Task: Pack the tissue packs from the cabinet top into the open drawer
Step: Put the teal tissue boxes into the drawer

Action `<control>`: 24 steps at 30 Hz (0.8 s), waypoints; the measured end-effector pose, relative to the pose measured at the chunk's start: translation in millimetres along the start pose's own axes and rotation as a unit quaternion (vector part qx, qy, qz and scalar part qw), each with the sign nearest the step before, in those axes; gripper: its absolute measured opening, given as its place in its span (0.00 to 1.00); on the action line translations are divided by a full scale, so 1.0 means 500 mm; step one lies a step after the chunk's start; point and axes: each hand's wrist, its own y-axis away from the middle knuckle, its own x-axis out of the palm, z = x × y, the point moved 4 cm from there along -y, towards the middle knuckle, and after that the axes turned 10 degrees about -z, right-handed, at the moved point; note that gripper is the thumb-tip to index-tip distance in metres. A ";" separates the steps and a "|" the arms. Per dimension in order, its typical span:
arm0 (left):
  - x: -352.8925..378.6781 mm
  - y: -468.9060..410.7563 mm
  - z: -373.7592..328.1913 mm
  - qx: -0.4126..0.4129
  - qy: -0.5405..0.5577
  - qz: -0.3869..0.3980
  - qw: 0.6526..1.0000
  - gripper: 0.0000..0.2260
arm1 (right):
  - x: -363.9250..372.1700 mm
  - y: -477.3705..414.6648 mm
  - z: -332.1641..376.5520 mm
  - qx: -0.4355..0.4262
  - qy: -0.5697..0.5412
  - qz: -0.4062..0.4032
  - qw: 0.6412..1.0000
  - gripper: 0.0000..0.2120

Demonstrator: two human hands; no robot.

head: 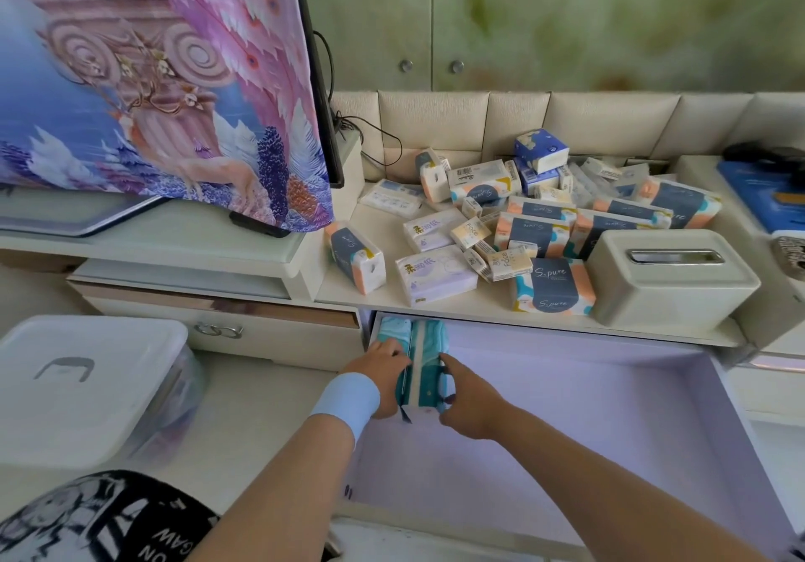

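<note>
At the left side of the open drawer point(610, 409), we find both hands on one teal pack point(424, 381). The left hand point(383, 370) holds its left flank with the fingers curled against it. The right hand point(470, 404) pinches its near right corner between thumb and fingers. The pack runs front to back, its far end close to the drawer's back wall. A second teal pack point(394, 330) sits just beside it in the back-left corner, partly hidden by the left hand.

On the worktop point(383, 230) above, a heap of tissue packs point(536, 230) lies unsorted, with a grey tissue box point(671, 274) at its right.

We judge the step in hand to be seating this pack, and the task to be at an early stage. To do it well, the pack should be slid flush against its neighbour and squared to the drawer wall, leaving no gap. The wrapping looks soft, so pressure belongs on the flat faces rather than a squeeze at the corners. Neither hand should let go until the pack lies steady and level.
</note>
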 end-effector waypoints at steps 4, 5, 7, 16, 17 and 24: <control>-0.016 -0.009 -0.014 -0.023 0.024 0.017 0.999 0.28 | -0.021 -0.001 -0.004 0.064 -0.063 -0.026 0.996 0.37; -0.018 -0.009 -0.018 -0.025 0.022 0.022 0.999 0.31 | -0.022 0.001 -0.006 0.104 -0.100 -0.027 0.989 0.36; -0.018 -0.003 -0.029 -0.018 -0.007 0.030 0.999 0.34 | -0.016 0.011 -0.002 0.164 -0.177 0.019 0.970 0.34; -0.004 0.010 -0.044 -0.006 -0.076 0.008 0.997 0.33 | -0.010 0.009 0.000 0.163 -0.247 0.017 0.955 0.34; -0.004 0.010 -0.042 -0.010 -0.067 0.009 0.998 0.33 | -0.011 0.009 0.007 0.149 -0.238 0.025 0.959 0.33; -0.070 -0.021 -0.047 -0.037 -0.001 0.042 0.998 0.25 | -0.087 -0.017 0.027 0.051 0.039 -0.097 0.993 0.24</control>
